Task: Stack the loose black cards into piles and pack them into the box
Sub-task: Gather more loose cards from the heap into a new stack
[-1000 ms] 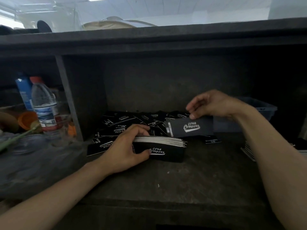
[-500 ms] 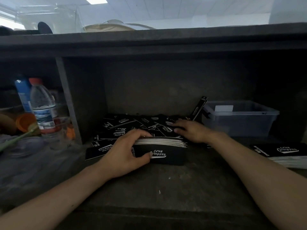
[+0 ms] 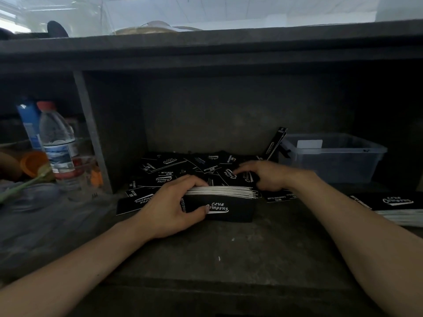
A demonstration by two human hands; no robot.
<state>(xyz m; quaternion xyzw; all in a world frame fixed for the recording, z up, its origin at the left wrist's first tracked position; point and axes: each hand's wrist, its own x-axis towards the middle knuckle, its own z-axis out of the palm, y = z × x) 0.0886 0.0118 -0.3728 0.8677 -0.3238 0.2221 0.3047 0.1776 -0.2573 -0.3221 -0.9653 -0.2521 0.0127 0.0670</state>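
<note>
stack (image 3: 231, 205) on edge, long axis left-right, gripped by left hand (image 3: 172, 210), right hand (image 3: 264, 176) spread on cards (image 3: 164, 163)

Dark, scuffed surface (image 3: 217, 252) in a recess under a shelf. Back centre: loose black cards (image 3: 183, 165), a scattered heap lying flat and overlapping. Just in front, touching the heap: card stack (image 3: 229, 202), standing on its long edge. Back right: clear plastic box (image 3: 332, 161), with one leaning card (image 3: 275, 143) against its left wall. Far right: second pile (image 3: 398, 207), flat. Left of the upright divider (image 3: 91, 131): water bottle (image 3: 57, 145), upright.
</note>
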